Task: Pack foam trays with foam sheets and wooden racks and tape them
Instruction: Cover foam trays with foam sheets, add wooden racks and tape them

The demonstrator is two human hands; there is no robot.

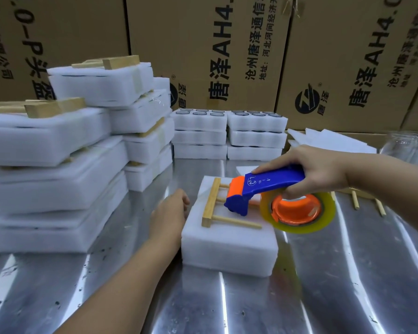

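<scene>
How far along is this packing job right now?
Done: taped packs stacked at left. In hand: the right hand holds the tape dispenser over a foam tray topped with a wooden rack, left hand beside it; no tape shows on it yet. Left: uncovered trays at back.
</scene>
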